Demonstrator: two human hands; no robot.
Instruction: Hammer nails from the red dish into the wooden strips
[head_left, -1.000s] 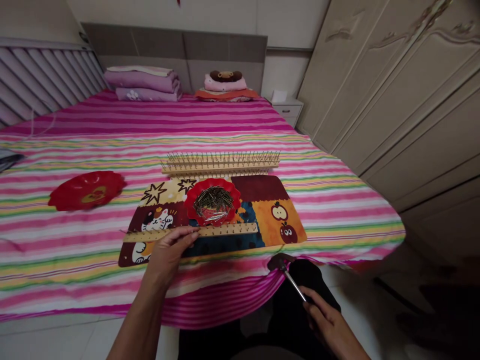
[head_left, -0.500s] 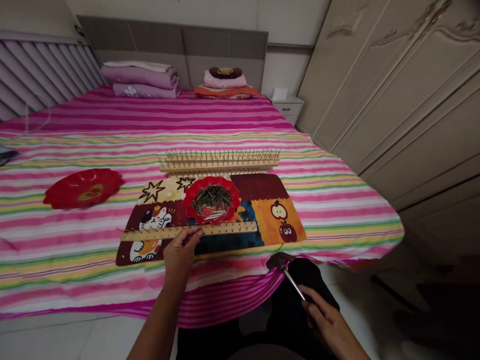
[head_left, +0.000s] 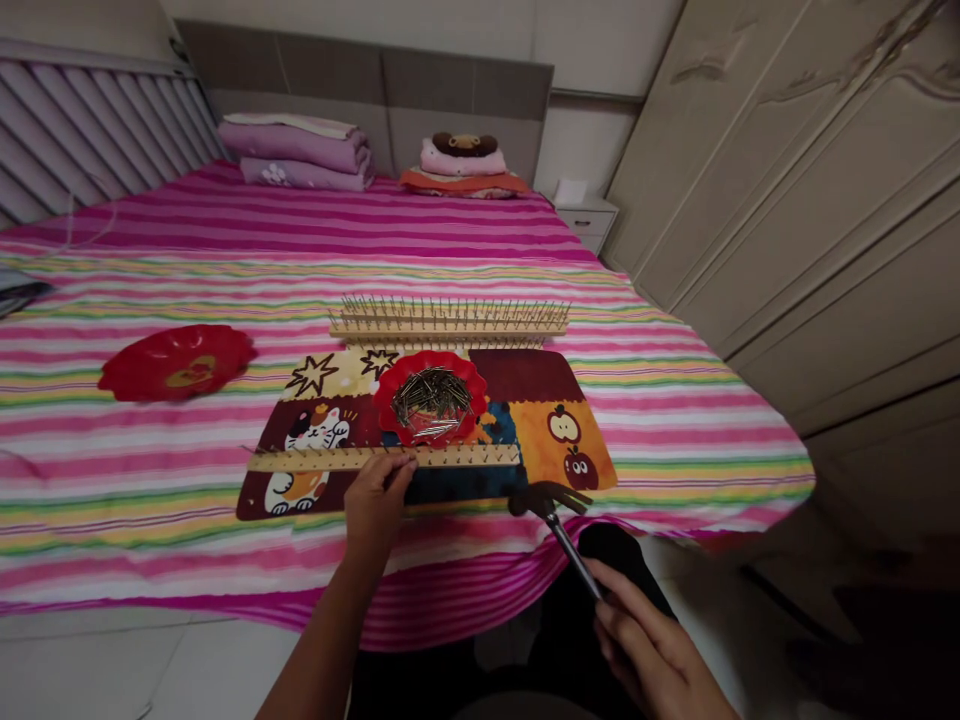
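Note:
My right hand (head_left: 641, 635) is closed around the handle of a claw hammer (head_left: 551, 500). The hammer's head hovers by the near edge of the patterned mat (head_left: 525, 375). On that mat lies a narrow wooden strip (head_left: 472, 456) with nails standing in it along much of its length. My left hand (head_left: 379, 497) rests at the strip's middle, thumb and forefinger pinched together; what is between them is too small to make out. Just behind the strip is a red scalloped bowl (head_left: 384, 388) holding a heap of loose nails (head_left: 435, 395).
Behind the bowl, several wooden strips (head_left: 450, 332) studded with upright nails lie side by side. A red scalloped dish (head_left: 135, 370) sits on the striped bedspread (head_left: 172, 470) to the left. Folded bedding (head_left: 296, 150) is stacked near the headboard. A wardrobe (head_left: 810, 200) stands to the right.
The hammer has risen and swung slightly left, its head now over the mat's near edge. My left hand keeps its pinch at the strip. The whole view has shifted a little.

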